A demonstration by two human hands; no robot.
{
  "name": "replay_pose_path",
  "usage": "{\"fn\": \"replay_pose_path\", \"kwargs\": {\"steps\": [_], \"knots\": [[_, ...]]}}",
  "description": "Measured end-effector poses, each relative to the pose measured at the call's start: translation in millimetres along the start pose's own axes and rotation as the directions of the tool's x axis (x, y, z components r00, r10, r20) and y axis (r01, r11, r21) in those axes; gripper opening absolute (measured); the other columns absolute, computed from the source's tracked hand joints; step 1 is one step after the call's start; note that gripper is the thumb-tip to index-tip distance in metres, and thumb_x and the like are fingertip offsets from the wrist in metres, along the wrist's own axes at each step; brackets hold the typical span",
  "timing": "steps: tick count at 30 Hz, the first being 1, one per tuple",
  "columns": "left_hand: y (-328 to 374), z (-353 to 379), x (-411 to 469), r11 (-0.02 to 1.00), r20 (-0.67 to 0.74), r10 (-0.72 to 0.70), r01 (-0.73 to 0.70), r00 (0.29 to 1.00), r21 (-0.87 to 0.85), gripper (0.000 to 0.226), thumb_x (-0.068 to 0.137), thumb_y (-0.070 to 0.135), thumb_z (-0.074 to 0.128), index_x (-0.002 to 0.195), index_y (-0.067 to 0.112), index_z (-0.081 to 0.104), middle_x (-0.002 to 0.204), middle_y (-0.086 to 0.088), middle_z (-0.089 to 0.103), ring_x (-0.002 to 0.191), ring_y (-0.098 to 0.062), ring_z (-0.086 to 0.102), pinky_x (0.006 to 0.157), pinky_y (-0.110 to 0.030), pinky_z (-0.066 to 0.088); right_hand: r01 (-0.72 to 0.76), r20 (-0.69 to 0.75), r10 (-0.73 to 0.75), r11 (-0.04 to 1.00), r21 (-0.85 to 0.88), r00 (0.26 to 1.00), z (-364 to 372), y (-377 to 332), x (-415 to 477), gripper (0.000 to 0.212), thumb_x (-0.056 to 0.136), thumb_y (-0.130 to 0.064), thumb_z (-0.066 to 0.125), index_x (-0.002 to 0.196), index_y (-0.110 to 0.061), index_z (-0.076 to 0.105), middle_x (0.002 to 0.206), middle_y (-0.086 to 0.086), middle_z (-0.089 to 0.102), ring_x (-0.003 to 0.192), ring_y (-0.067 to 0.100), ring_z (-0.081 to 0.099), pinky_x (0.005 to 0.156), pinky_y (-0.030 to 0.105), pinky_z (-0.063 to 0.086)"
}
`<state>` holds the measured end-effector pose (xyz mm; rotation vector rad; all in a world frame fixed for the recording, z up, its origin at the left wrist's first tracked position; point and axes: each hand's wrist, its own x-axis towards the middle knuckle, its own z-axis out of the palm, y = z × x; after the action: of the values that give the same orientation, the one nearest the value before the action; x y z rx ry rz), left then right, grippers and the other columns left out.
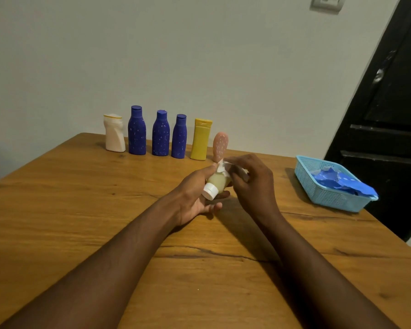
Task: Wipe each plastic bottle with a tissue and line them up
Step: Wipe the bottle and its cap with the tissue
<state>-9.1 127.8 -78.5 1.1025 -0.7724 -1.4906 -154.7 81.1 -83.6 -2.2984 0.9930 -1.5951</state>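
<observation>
My left hand [197, 193] grips a small pale yellow bottle [217, 182] with a white cap, tilted so the cap points toward me. My right hand [252, 184] pinches a white tissue [223, 166] against the bottle's far end. A row of bottles stands along the table's back edge: a white bottle [114, 133], three blue bottles [137, 131] [161, 134] [179, 137], a yellow bottle [201, 139] and a pink tube [220, 146], whose lower part is hidden behind my hands.
The wooden table [81, 210] fills the lower view. A light blue plastic basket [328, 191] with crumpled blue paper stands at the right edge. A black door [389, 115] is behind it, and a pale wall backs the bottle row.
</observation>
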Motion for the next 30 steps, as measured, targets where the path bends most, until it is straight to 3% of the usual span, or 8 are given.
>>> {"fn": "replay_pose_path", "kwargs": {"steps": [6,9,10,12,14,18,25,30], "knots": [[0.4,3.9,-1.2,0.995,0.015,-0.023,0.024,1.0,-0.095,0.035,0.109,0.036,0.048,0.13,0.013,0.061,0.126,-0.017,0.07,0.098,-0.023,0.068,0.072,-0.034,0.056,-0.177,0.023,0.176,0.984,0.018,0.984,-2.7,6.7,-2.6,0.015,0.094,-0.019,0.065,0.107,-0.02,0.073,0.101,-0.009,0.071,0.091,0.004,0.063,0.073,0.023,0.052],[2.2,-0.1,1.7,0.975,0.031,-0.023,0.029,0.999,-0.221,0.037,0.109,0.03,0.049,0.134,0.006,0.061,0.124,-0.017,0.073,0.107,-0.026,0.068,0.097,-0.042,0.056,-0.082,0.166,0.068,0.993,0.08,0.984,0.6,-6.6,-9.1,0.016,0.09,-0.013,0.069,0.103,-0.02,0.076,0.1,-0.009,0.071,0.09,0.005,0.064,0.071,0.019,0.051],[3.7,-2.0,1.3,0.971,0.038,-0.022,0.03,0.999,-0.238,0.036,0.109,0.028,0.049,0.132,0.003,0.062,0.114,-0.016,0.076,0.099,-0.025,0.072,0.095,-0.041,0.059,-0.021,0.235,-0.003,0.995,0.096,0.972,2.1,-11.6,-10.5,0.019,0.088,-0.011,0.069,0.103,-0.02,0.077,0.1,-0.009,0.071,0.091,0.007,0.064,0.072,0.021,0.053],[5.7,-6.5,1.1,0.97,0.065,-0.017,0.033,0.998,-0.242,0.032,0.109,0.025,0.05,0.126,0.002,0.063,0.093,-0.013,0.077,0.078,-0.02,0.075,0.071,-0.034,0.062,0.058,0.334,-0.091,0.993,0.107,0.938,5.3,-18.8,-11.2,0.025,0.085,-0.007,0.069,0.105,-0.021,0.078,0.101,-0.007,0.07,0.093,0.009,0.064,0.074,0.024,0.055],[6.1,-8.5,0.9,0.973,0.082,-0.015,0.033,0.997,-0.226,0.03,0.107,0.023,0.052,0.125,0.003,0.065,0.09,-0.012,0.076,0.073,-0.019,0.074,0.068,-0.032,0.058,0.065,0.321,-0.093,0.993,0.096,0.943,7.4,-21.0,-9.9,0.026,0.084,-0.007,0.07,0.105,-0.021,0.077,0.101,-0.005,0.069,0.093,0.009,0.063,0.074,0.028,0.056],[4.6,-2.8,3.1,0.979,0.11,0.006,0.017,0.994,-0.202,0.023,0.103,0.017,0.053,0.118,0.008,0.068,0.1,-0.008,0.071,0.081,-0.016,0.065,0.075,-0.03,0.047,0.037,0.14,-0.05,0.995,0.092,0.989,4.9,-15.1,-5.6,0.017,0.086,-0.007,0.072,0.098,-0.018,0.077,0.097,-0.007,0.07,0.092,0.006,0.064,0.078,0.033,0.055],[2.9,-1.3,-0.6,0.988,0.05,-0.05,0.056,0.998,-0.141,0.034,0.108,0.03,0.048,0.133,0.009,0.059,0.108,-0.013,0.071,0.084,-0.019,0.068,0.064,-0.028,0.051,-0.129,-0.016,0.131,0.989,0.073,0.991,2.7,1.9,0.0,0.011,0.092,-0.016,0.067,0.102,-0.017,0.071,0.099,-0.008,0.07,0.093,0.005,0.063,0.079,0.032,0.056],[1.0,-1.0,2.3,0.982,-0.024,-0.058,0.052,0.998,-0.183,0.033,0.11,0.033,0.046,0.133,0.011,0.057,0.13,-0.019,0.065,0.091,-0.023,0.065,0.067,-0.032,0.055,-0.22,0.073,0.214,0.971,0.096,0.974,2.8,6.7,-6.2,0.016,0.094,-0.013,0.064,0.106,-0.02,0.071,0.102,-0.008,0.07,0.092,0.003,0.062,0.073,0.018,0.05]]}}
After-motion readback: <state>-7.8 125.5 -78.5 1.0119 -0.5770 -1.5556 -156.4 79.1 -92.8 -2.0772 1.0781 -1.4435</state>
